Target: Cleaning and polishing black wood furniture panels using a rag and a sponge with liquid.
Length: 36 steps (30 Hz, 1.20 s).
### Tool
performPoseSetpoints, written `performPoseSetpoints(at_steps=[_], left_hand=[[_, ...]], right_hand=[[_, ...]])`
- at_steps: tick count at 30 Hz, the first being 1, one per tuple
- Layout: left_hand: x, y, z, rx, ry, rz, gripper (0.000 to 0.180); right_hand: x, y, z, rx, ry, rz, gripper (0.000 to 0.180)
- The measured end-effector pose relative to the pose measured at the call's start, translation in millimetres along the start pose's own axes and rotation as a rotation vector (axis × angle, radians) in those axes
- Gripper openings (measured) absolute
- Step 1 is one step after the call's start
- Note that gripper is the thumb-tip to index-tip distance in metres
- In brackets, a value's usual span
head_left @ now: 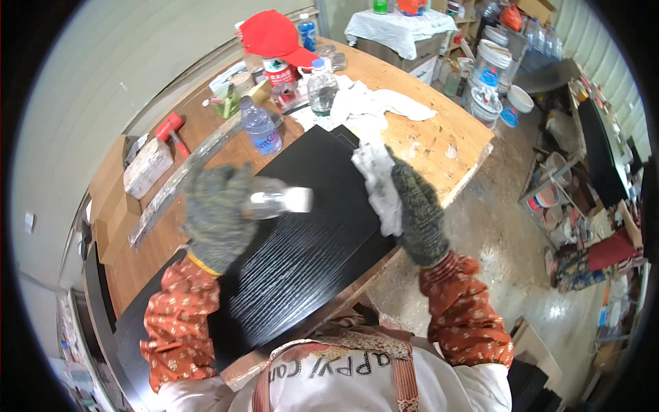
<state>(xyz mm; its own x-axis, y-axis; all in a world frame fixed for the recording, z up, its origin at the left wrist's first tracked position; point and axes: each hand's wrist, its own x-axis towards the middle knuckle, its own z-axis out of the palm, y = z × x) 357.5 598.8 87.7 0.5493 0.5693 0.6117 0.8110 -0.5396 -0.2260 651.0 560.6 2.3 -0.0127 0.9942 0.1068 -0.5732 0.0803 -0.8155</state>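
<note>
My left hand (218, 216), in a grey-green knit glove, is wrapped round a clear plastic bottle (268, 199) with a white cap. The bottle is tipped on its side above a black wood-grain panel (302, 268), its cap toward the right; it is slightly blurred. My right hand (420, 213), gloved the same way, grips a crumpled white cloth (379, 185) at the panel's right edge. The panel lies slantwise on the wooden table, with a wet-looking shine on its near part. Part of another black panel shows beneath its far right corner.
Beyond the panel stand a labelled water bottle (261, 127), a clear jug (321, 89) and a red cap (274, 36) on a can. A white rag (384, 103) lies on the table (456, 137). At left are a red mallet (171, 130), a block (147, 168) and a long bar (171, 196).
</note>
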Motion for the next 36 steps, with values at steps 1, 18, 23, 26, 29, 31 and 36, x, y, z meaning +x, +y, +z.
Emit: performPoseSetpoints(at_steps=[1,18,23,26,29,31,36], left_hand=[[18,24,1,-0.012,0.045,0.077,0.045],[10,-101,104,-0.648,-0.188,-0.724,0.056],[-46,-219,191,-1.202,-0.09,-1.042,0.052],[-84,-243,232,-0.646,-0.091,-0.962,0.061],[-82,-231,229,-0.413,-0.278,-0.965,0.075],[-84,-232,189,-0.58,-0.393,-1.118,0.082],[-184,-209,2,0.017,-0.384,-0.964,0.069]], right_hand=[[4,22,-10,0.214,-0.128,-0.068,0.047],[56,15,70,-0.862,-0.076,-0.543,0.043],[8,-7,2,-1.817,-0.389,-0.551,0.051],[12,-8,-18,-2.098,-0.48,-0.566,0.058],[7,15,-7,-1.952,-0.243,-0.545,0.054],[-2,30,26,-1.88,-0.631,-0.503,0.056],[44,4,-23,-1.884,-0.734,-0.463,0.053]])
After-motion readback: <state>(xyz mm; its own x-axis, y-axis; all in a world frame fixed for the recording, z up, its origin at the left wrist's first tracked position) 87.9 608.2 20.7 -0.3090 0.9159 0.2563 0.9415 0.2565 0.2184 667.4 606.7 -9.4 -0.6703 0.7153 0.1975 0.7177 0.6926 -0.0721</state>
